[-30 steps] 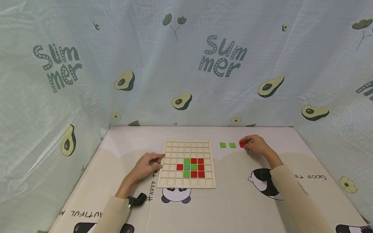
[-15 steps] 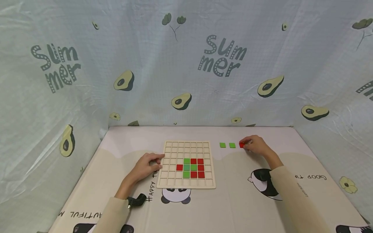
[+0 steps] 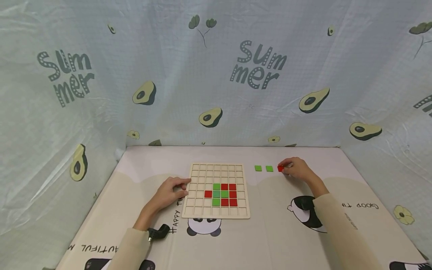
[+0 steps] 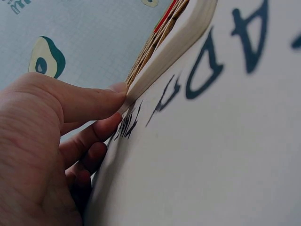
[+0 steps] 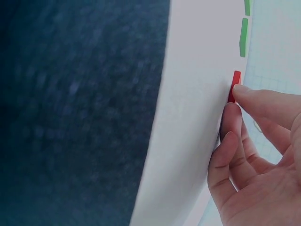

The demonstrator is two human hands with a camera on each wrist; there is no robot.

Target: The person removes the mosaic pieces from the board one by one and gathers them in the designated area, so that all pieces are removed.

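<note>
A wooden grid board (image 3: 206, 173) lies on the table with a cluster of red and green square tiles (image 3: 224, 194) in its cells. My left hand (image 3: 167, 192) touches the board's left edge with thumb and fingertips; the left wrist view shows the same hand (image 4: 51, 127) at the wooden rim (image 4: 169, 47). At the back right, my right hand (image 3: 296, 168) pinches a red tile (image 3: 280, 168) at table level. In the right wrist view, thumb and finger of that hand (image 5: 263, 150) meet on the red tile (image 5: 234, 84).
Two green tiles (image 3: 258, 168) lie in a row between the board and my right hand. The table cover (image 3: 270, 225) has panda prints and lettering. Curtains with avocado prints (image 3: 256, 112) stand behind and at both sides. A black device is at my left wrist.
</note>
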